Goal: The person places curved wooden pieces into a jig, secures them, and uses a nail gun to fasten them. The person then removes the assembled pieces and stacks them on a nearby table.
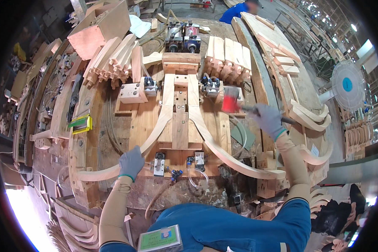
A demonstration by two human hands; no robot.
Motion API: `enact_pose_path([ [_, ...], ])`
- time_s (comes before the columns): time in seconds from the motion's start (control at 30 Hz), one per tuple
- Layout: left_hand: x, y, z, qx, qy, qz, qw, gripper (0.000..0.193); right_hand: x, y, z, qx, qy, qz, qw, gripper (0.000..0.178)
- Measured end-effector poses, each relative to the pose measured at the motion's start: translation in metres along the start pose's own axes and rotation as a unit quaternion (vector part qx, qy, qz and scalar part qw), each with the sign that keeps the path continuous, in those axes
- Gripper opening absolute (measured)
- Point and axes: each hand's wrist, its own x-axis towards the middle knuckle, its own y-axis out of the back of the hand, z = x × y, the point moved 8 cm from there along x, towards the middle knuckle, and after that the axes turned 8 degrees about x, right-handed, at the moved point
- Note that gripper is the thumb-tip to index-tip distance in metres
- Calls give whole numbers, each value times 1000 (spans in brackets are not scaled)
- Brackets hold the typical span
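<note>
My right hand (269,120), in a grey glove, is closed round the dark handle of a mallet. The mallet's red head (230,103) is smeared by motion above the right side of a wooden jig (179,146). My left hand (131,162), also gloved, grips the left curved wooden piece (101,174) near its middle. A matching curved wooden piece (235,161) sweeps out to the right. Both pieces run up to straight upright parts at the jig's centre, below a wooden block (181,63).
Stacks of shaped wooden parts lie at the left (113,59) and right (227,56). Two pneumatic cylinders (192,40) stand at the back; small clamps (158,164) and hoses surround the jig. A wooden box (98,33) sits far left. A white fan (347,85) and a person in blue (235,12) are beyond.
</note>
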Motion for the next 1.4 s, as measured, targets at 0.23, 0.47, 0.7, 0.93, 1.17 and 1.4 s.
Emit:
enact_pose_path([
  [0.23,5,2,7,-28,-24,27,999,23,3,274,-139,541,160,351,747,26],
  [0.47,-5,1,-10,-40,3,44,998,17,49,108,-110,604,228,252,721,24],
  [0.7,3,9,4,-47,-28,80,995,12,40,27,-39,380,-32,123,916,26],
  [0.93,-2,8,2,-44,-1,34,998,12,42,271,-136,541,223,418,695,37],
  [1.17,7,19,21,-64,-44,53,996,13,90,-17,-60,-97,36,188,977,31],
  [1.4,-10,2,-8,-51,-14,63,997,10,101,114,-114,582,65,180,791,20],
])
